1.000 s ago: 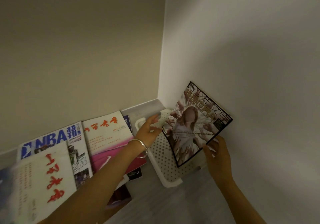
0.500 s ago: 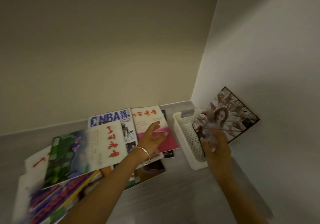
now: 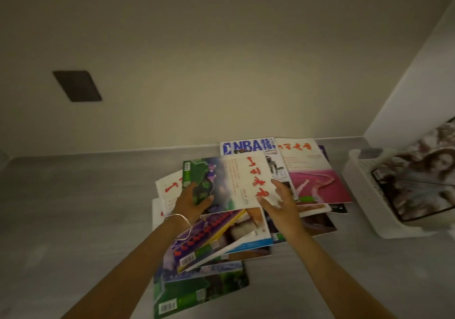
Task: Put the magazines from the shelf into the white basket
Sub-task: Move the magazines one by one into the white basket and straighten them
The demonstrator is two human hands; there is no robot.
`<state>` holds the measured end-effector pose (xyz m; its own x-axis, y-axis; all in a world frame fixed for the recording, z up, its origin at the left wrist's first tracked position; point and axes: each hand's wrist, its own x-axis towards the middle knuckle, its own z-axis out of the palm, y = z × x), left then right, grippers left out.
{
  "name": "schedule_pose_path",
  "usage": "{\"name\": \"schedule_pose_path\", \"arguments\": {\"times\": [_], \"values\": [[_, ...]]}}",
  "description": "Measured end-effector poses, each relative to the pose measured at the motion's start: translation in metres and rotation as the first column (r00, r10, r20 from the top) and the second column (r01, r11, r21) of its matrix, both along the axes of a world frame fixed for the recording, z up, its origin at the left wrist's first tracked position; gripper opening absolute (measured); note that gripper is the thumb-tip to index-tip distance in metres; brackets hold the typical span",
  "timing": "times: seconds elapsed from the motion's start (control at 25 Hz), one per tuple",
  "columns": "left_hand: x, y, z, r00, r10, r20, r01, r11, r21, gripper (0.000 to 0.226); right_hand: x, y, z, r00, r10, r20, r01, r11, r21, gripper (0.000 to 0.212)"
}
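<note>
The left hand [image 3: 194, 201] rests with fingers spread on the green side of the top magazine [image 3: 236, 178] of a loose pile [image 3: 221, 242] on the shelf [image 3: 73, 207]. The right hand [image 3: 280, 201], fingers also spread, is at that magazine's right edge. Another magazine [image 3: 418, 183] lies in the white basket [image 3: 362, 195] at the right.

1. The magazines [image 3: 246, 178] have smooth paper covers with a slight sheen.
2. The white basket [image 3: 362, 195] is matt plastic, and its walls are pierced with small holes.
3. The magazine in the basket [image 3: 418, 185] has a glossy printed cover.
4. The shelf [image 3: 73, 207] is smooth, matt grey with a faint grain.
5. The bracelet [image 3: 177, 219] is thin, shiny metal.
6. The wall [image 3: 221, 60] is matt and even.
</note>
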<state>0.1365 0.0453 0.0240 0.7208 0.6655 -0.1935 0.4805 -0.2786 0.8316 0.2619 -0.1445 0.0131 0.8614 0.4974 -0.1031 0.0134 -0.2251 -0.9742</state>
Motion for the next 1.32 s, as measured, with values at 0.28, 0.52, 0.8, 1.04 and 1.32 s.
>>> {"name": "schedule_pose_path", "arguments": {"times": [0.28,0.52,0.8,1.04,1.32], "values": [[-0.002,0.017,-0.048,0.97,-0.042,-0.241,0.059,0.996,0.063,0.076,0.013,0.024,-0.052,0.986,0.098,0.134,-0.045,0.935,-0.353,0.063],[0.003,-0.032,-0.046,0.634,-0.326,-0.701,0.614,0.764,0.2,0.067,0.013,0.001,-0.075,0.916,0.242,0.319,0.05,0.722,-0.69,0.068],[0.043,-0.036,-0.032,0.844,-0.46,-0.277,0.532,0.786,0.315,0.045,0.021,-0.018,-0.055,0.948,-0.27,-0.167,0.284,0.957,0.066,0.067],[0.067,0.012,-0.064,0.877,-0.198,-0.438,0.351,0.887,0.3,0.069,0.026,-0.021,-0.05,0.884,-0.35,-0.31,0.37,0.929,0.006,0.054],[0.085,-0.013,-0.05,0.864,-0.45,-0.225,0.457,0.889,-0.023,0.035,0.038,-0.053,-0.04,0.857,-0.361,-0.366,0.299,0.929,-0.216,0.045]]}}
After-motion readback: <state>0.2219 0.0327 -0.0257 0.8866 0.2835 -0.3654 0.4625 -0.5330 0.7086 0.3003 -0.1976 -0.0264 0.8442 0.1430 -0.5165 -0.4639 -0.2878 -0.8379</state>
